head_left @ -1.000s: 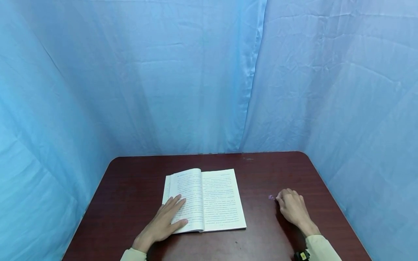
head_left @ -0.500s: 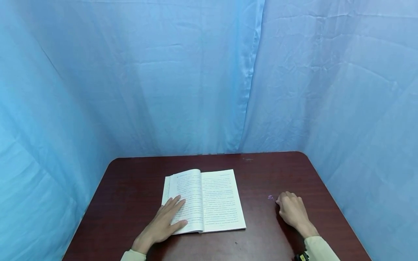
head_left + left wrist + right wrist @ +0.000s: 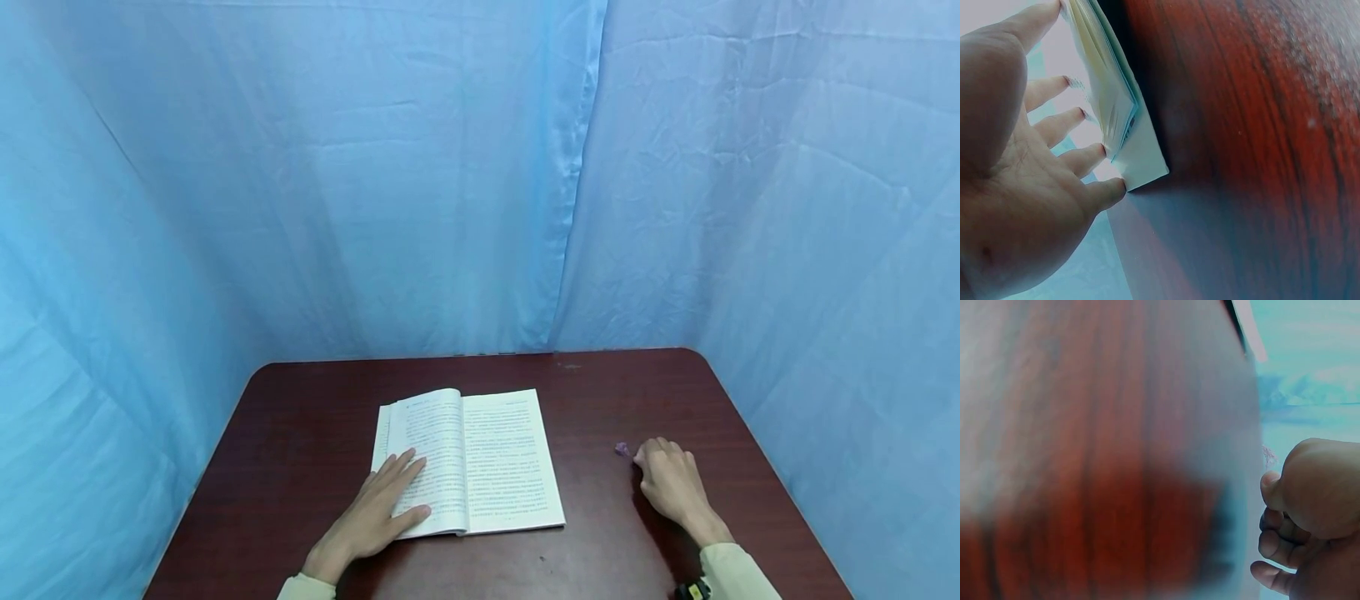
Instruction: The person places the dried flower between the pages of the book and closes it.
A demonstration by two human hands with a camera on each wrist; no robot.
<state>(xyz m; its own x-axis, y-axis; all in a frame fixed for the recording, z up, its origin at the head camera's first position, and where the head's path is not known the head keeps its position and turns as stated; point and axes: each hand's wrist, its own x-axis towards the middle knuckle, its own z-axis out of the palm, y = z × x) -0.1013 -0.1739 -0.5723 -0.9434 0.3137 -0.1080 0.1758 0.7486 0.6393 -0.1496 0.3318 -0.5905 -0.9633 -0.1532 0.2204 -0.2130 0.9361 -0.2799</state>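
Observation:
An open book (image 3: 510, 458) with printed pages lies left of the middle of the table. My left hand (image 3: 371, 508) rests spread on its left page, fingers straight and thumb near the lower edge. In the left wrist view, the fingertips (image 3: 1094, 153) press along the pages, and the cover corner juts out below. Off to the book's right, my right hand (image 3: 671, 479) has its fingers curled and pinches a small purple, lacy-looking piece (image 3: 622, 448) that sticks out leftward. The right wrist view shows this piece (image 3: 1269, 456) just beyond the thumb tip; its held end is hidden.
The dark red-brown wooden table (image 3: 600, 400) has rounded far corners. Pale blue curtains (image 3: 420, 208) hang behind it and along both sides. A dark band with a yellow patch (image 3: 693, 590) sits at the right sleeve.
The purple piece has turned slightly and looks darker and more compact, with small shifts of my right hand. My left hand and the book stay put; the head view shifted a little.

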